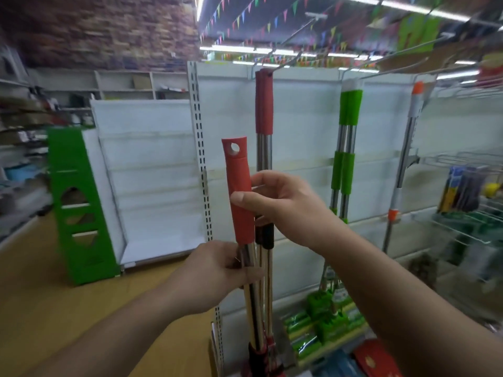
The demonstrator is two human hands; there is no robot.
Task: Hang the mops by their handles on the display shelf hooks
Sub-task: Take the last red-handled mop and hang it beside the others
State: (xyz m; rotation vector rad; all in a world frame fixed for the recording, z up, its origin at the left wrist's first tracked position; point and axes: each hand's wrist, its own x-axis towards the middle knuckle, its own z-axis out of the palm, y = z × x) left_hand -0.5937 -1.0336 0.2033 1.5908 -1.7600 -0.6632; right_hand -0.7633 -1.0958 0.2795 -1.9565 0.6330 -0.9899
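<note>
I hold a mop upright by its red-gripped handle (239, 183), which has a hanging hole near its top. My left hand (220, 270) grips the steel shaft just below the red grip. My right hand (275, 202) pinches the red grip from the right, thumb in front. Right behind, two red-handled mops (264, 104) hang from a wire hook (268, 67) on the white display shelf (304, 137). Two green-handled mops (349, 107) hang further right, and an orange-tipped grey-handled one (415, 104) beyond them.
A green and white shelf end unit (79, 202) stands on the wooden floor to the left. Green mop heads (324, 327) lie at the shelf's foot. Wire racks with goods (468, 191) fill the right side. Long wire hooks (402, 54) jut out overhead.
</note>
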